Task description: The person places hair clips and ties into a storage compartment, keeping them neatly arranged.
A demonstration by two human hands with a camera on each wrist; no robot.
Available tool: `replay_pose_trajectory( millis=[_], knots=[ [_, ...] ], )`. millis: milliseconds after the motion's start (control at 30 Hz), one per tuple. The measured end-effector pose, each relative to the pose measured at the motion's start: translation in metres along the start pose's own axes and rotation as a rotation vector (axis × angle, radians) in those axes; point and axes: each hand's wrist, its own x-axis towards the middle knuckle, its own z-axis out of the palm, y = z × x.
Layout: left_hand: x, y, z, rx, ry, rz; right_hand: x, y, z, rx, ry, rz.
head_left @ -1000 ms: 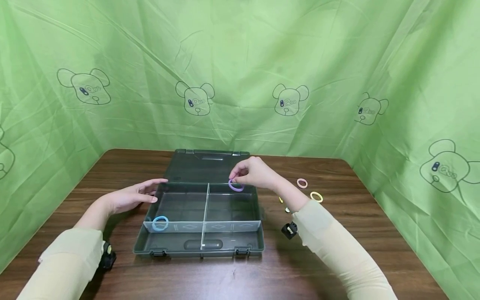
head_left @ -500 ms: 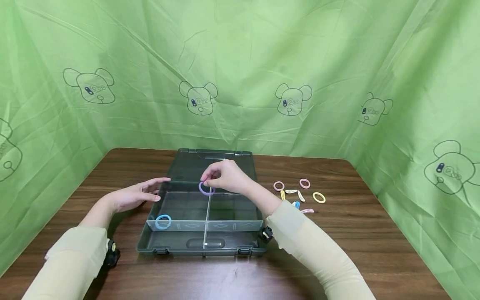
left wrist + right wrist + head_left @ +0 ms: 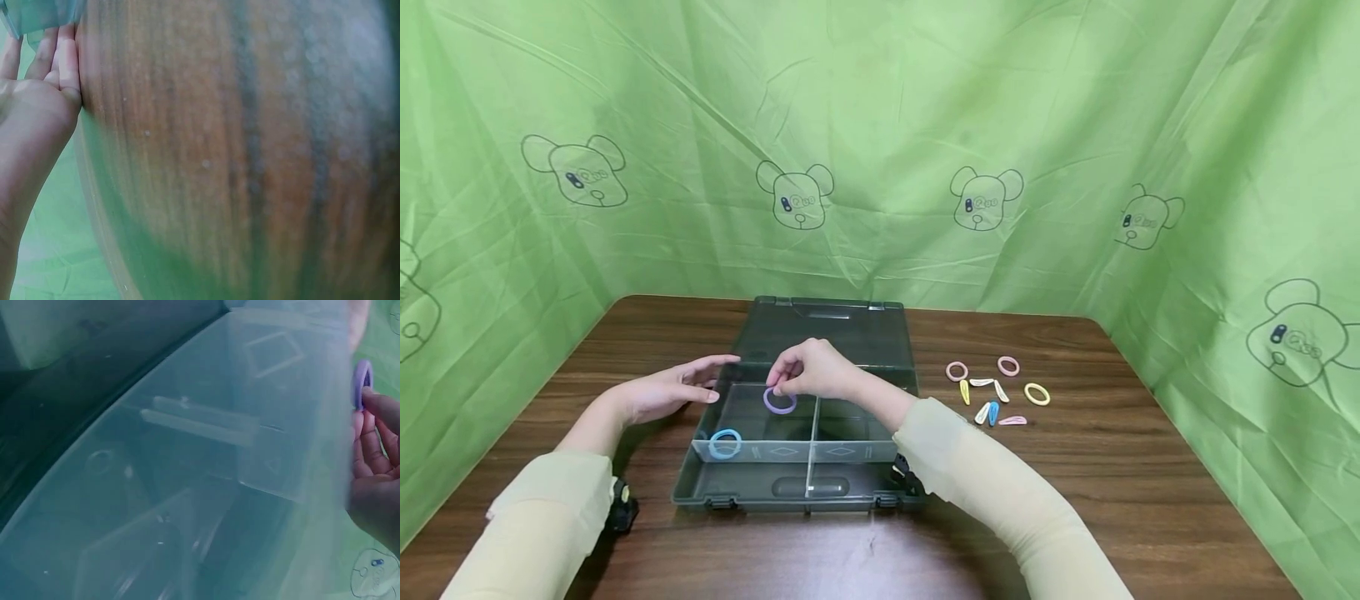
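Observation:
Thumb and fingertips of my right hand (image 3: 820, 371) pinch a purple hair tie (image 3: 780, 412) over the rear left compartment of the dark, see-through plastic box (image 3: 800, 506). In the right wrist view the purple hair tie (image 3: 362, 384) stands upright between thumb and fingers, partly behind a clear divider (image 3: 187, 481). My left hand (image 3: 658, 395) rests against the box's left wall, fingers extended and thumb apart. A light blue hair tie (image 3: 726, 454) lies inside the box at the left, by the front divider (image 3: 835, 451).
The box lid (image 3: 823, 333) lies open behind it. Right of the box, pink hair ties (image 3: 1008, 375) and a yellow hair tie (image 3: 1037, 403) lie on the wooden table (image 3: 1112, 483), with several small snap clips (image 3: 993, 414). Green cloth (image 3: 880, 125) hangs around the table.
My right hand has carried the purple hair tie leftward and lower, from over the rear right compartment to the rear left one. The left hand stays at the box's side.

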Motion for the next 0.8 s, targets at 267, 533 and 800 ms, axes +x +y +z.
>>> replay_pose_trajectory(
  millis=[267,533,800],
  knots=[
    [0.000,0.000,0.000,-0.003,0.008,0.004,0.006,0.010,0.015,-0.004,-0.099,-0.042],
    [0.000,-0.001,-0.001,-0.006,0.006,-0.004,0.015,0.011,0.023,-0.091,-0.151,-0.051],
    [0.000,-0.001,-0.001,-0.010,0.000,0.002,0.025,0.011,0.035,-0.180,-0.242,-0.056]
  ],
)
